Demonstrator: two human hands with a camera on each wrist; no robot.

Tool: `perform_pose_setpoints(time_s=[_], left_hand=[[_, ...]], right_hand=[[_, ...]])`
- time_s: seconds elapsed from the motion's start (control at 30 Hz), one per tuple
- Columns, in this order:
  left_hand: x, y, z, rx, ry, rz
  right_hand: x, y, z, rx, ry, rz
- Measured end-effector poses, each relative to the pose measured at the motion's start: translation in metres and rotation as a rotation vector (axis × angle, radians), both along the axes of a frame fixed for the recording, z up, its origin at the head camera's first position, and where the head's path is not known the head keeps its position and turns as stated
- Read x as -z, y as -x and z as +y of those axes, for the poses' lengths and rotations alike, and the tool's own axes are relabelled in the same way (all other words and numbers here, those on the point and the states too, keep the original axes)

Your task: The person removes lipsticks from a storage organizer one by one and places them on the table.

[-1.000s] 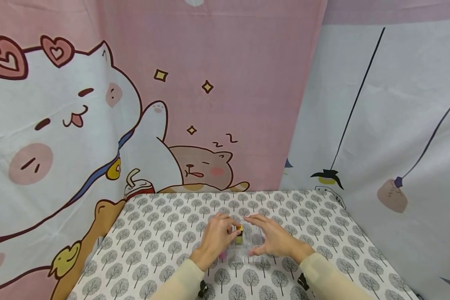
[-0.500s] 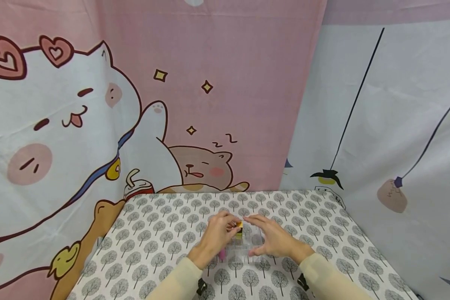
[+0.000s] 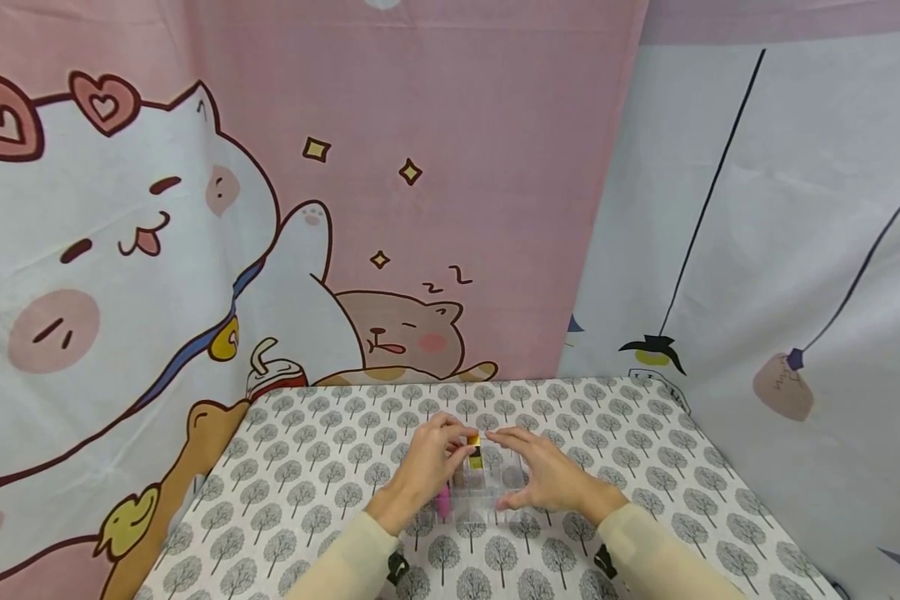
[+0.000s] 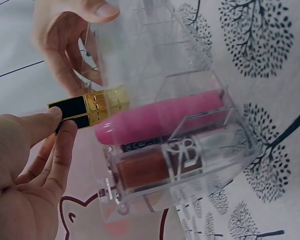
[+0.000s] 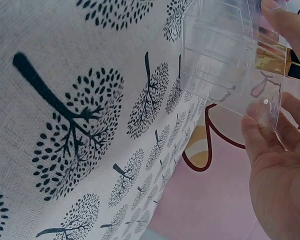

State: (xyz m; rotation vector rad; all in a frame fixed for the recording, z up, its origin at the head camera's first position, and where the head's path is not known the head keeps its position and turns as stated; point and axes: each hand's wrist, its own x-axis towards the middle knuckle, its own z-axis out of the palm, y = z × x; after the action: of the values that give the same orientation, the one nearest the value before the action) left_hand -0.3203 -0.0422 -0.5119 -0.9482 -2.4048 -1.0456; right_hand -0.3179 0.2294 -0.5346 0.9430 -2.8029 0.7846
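A black and gold lipstick [image 4: 77, 111] is pinched between the thumb and fingers of my left hand [image 3: 429, 458]. Its gold end shows at the mouth of a clear compartment organizer [image 3: 480, 507], partly behind the clear plastic in the left wrist view. My right hand [image 3: 551, 475] grips the organizer from the right side, thumb on one edge and fingers on the other. Inside the organizer stand a pink tube [image 4: 160, 116] and, beside it, a brown tube with a clear lower part [image 4: 142, 171]. Several other compartments look bare in the right wrist view.
The organizer stands on a white cloth [image 3: 307, 467] printed with grey trees. Behind the table hangs a pink and white cartoon curtain [image 3: 495, 208]. Dark wrist straps [image 3: 397, 568] show at the sleeves.
My left hand has lifted slightly up and away, and the lipstick has risen with it, showing more of its gold end. My right hand stays on the organizer.
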Motion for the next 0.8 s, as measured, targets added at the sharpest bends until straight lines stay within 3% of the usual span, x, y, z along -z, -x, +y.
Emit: perform_pose_setpoints(time_s=[0.43, 0.8], left_hand=[[-0.011, -0.003, -0.01, 0.017, -0.013, -0.048], [-0.028, -0.004, -0.022, -0.037, -0.025, 0.06]], right_hand=[[0.0, -0.001, -0.001, 0.004, 0.006, -0.02], [0.002, 0.001, 0.001, 0.001, 0.009, -0.003]])
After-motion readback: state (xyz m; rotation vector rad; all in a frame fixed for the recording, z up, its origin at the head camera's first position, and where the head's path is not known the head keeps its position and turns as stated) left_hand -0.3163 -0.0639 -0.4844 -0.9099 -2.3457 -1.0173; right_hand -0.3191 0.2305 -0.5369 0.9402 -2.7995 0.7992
